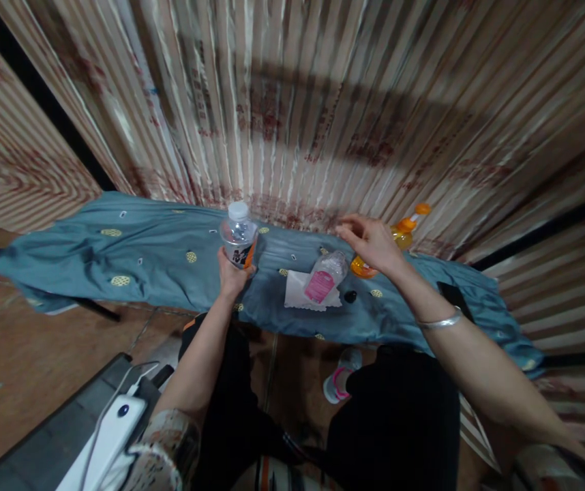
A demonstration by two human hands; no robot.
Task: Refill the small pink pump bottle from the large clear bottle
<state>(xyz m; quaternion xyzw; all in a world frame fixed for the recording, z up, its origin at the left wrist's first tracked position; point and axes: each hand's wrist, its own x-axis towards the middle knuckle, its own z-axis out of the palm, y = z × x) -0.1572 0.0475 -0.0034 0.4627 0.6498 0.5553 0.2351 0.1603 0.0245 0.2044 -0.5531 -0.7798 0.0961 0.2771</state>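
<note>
My left hand [234, 275] is wrapped round the lower part of a clear plastic bottle [238, 235] with a white cap and a black-and-orange label, upright over the cloth. Above the bench, my right hand [369, 242] hangs with loosely bent fingers pointing left and nothing visible in them. Behind it, partly hidden, is a bottle of yellow-orange liquid [402, 237] with an orange top. A clear bottle with a pink label [323, 278] lies on a white paper sheet [296, 292]. Just right of the paper sits a small black cap-like piece [350, 296].
A teal cloth with pineapple prints [159, 266] covers the narrow bench. A dark flat object [455, 300] lies at its right. Striped curtain [292, 123] hangs close behind. At lower left, a white power bank with a cable [106, 440] rests near a dark surface.
</note>
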